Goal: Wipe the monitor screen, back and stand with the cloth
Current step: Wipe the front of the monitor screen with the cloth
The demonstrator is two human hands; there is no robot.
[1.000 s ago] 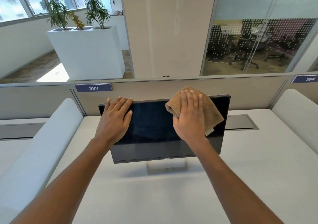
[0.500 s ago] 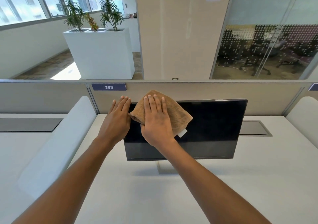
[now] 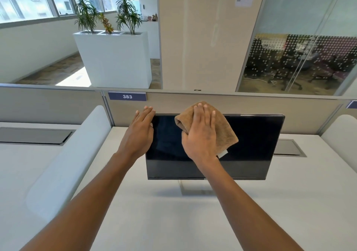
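Monitor [image 3: 251, 146]: screen step in hand; right hand [image 3: 201, 135] flat, palming cloth [image 3: 225, 133] near 12 o'clock. Left hand [image 3: 140, 133] open, bracing 9 o'clock edge. Next likely: unwiped 3 o'clock area.

An open-plan office: numbered desk partition [image 3: 212, 104], monitor [image 3: 251, 146] on a white tabletop [image 3: 173, 221], glass-walled meeting room [image 3: 301, 57].

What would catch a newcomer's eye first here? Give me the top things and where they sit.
The black monitor in the middle of the white desk, with the right hand pressing a brown cloth flat on the upper part of its screen. The left hand rests on the monitor's upper left corner. Behind the partition stands a white planter with green plants.
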